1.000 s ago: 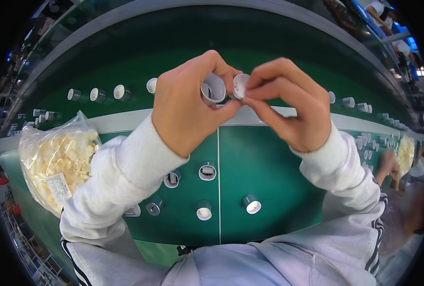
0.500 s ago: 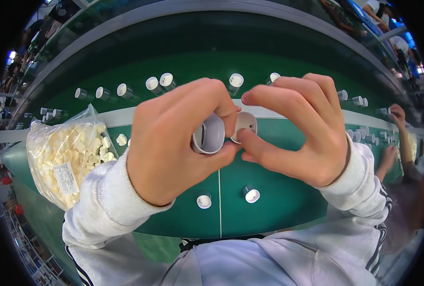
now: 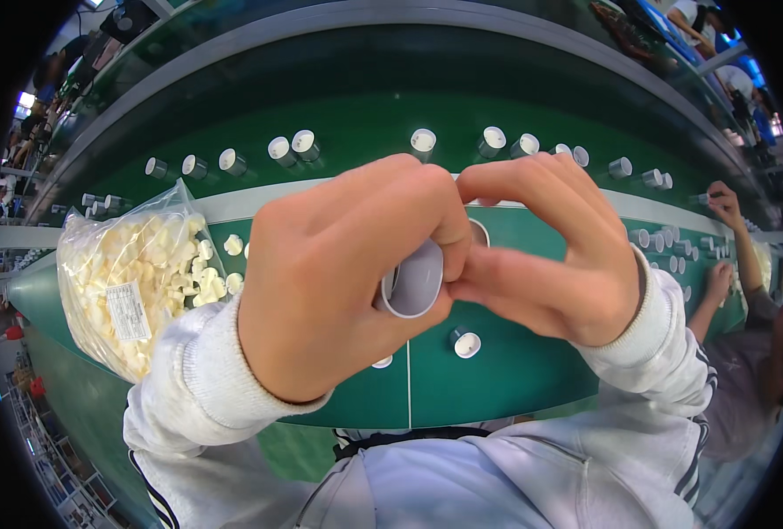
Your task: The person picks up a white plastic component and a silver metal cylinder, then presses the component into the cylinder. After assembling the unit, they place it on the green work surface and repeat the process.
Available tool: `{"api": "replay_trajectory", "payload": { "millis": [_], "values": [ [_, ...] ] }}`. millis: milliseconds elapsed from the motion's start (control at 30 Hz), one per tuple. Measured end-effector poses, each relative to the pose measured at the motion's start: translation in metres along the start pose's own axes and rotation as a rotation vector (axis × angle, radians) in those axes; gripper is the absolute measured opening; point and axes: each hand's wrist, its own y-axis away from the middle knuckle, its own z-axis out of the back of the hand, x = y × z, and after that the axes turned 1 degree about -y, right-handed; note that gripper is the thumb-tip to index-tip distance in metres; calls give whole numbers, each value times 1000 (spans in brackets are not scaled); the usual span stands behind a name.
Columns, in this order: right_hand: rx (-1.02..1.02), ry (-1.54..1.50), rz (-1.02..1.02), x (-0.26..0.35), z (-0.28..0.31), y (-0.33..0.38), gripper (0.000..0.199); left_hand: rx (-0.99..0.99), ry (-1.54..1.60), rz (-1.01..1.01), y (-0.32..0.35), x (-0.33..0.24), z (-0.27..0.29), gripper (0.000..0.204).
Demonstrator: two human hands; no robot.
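Note:
My left hand (image 3: 347, 273) is wrapped round a smooth, pale grey-white plastic cup (image 3: 416, 280), its open mouth tilted up toward me. Beside it, at the fingertips, a second white round part (image 3: 479, 232) shows only in part. Curled over that part, my right hand (image 3: 559, 273) has its thumb and fingers closed in against my left fingers, which hide most of it. Below the hands stands a small dark-sided cup (image 3: 466, 343) with a white inside. Another such cup (image 3: 382, 362) is mostly covered by my left hand.
On the left lies a clear plastic bag (image 3: 180, 198) of cream-coloured pieces, with several loose pieces (image 3: 233, 245) beside it. Small cups (image 3: 423, 141) line the green belt (image 3: 365, 97) beyond a pale rail. At right, more cups (image 3: 664, 238) stand near another person's hands (image 3: 724, 203).
My right fingers have closed in from a spread pose and now meet my left hand. The left hand with its cup has shifted slightly right and down. Cups on the belt have shifted position.

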Motion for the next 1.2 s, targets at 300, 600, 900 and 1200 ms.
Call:
{"api": "replay_trajectory", "payload": {
  "millis": [300, 600, 900, 1200],
  "values": [
    [7, 131, 39, 2, 13, 7, 34, -60, -126, -52, -2, -11, -10, 32],
    [49, -42, -14, -2, 21, 9, 31, -75, -117, -39, -1, -23, -10, 30],
    [-229, -188, -170, -15, 40, -17, 52, -202, -468, -75, -64, 49, 18, 36],
    [-250, -93, -437, -25, 79, 35, 36, -81, -502, 443, -83, 207, -17, 30]
  ]
}}
